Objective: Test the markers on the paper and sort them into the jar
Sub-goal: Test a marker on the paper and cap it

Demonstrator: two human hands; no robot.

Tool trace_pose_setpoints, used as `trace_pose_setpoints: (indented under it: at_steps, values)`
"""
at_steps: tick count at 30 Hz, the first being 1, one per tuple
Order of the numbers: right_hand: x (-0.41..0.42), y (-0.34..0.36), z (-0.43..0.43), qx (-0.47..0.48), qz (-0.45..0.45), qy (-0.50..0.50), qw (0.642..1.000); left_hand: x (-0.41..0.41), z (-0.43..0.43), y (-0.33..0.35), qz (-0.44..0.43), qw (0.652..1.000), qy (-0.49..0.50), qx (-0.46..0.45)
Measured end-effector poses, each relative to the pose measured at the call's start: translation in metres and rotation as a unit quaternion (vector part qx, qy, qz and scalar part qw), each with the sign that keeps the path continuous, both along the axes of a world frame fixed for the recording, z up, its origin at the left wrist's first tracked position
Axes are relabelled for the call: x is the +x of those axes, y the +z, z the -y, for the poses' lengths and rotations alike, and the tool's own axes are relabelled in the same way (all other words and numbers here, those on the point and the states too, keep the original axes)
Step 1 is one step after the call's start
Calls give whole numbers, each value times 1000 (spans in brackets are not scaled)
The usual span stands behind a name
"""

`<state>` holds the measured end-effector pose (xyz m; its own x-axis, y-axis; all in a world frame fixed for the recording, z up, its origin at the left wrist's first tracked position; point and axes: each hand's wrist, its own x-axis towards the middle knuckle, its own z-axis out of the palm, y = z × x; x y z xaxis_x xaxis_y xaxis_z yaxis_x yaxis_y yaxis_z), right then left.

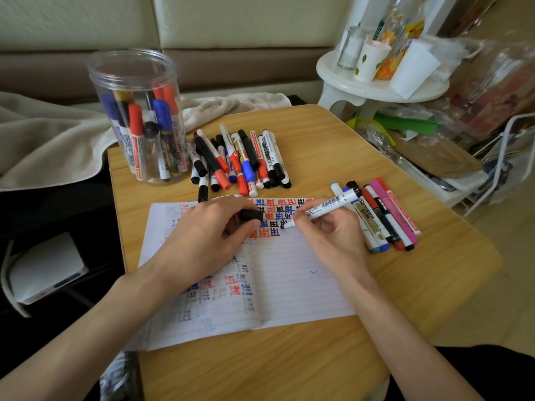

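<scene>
The right hand gripped a white-barrelled marker, its tip on the lined white notebook paper; the left hand, just beside it, pinched a black plastic cap. A clear plastic jar stood beyond the left hand

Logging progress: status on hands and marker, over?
Right hand grips marker, tip on paper. Left hand holds cap. Nothing blocks jar.
</scene>
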<state>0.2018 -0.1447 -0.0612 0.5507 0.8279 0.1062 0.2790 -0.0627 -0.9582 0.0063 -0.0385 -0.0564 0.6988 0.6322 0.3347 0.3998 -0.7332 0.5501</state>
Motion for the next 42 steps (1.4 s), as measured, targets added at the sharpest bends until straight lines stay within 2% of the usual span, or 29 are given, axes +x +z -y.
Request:
trace_pose_setpoints:
  at_steps: [31,37,42]
  values:
    - [-3,3,-1,1,23,6,1000,0,0,-1,0,1000,4,-3]
    - [-1,3,1,2,-17,-7,1000,-1,-1,0,-7,1000,-4,-7]
    - [-2,2,0,4,12,-4,1000,-1,0,1,8,1000,-8,-9]
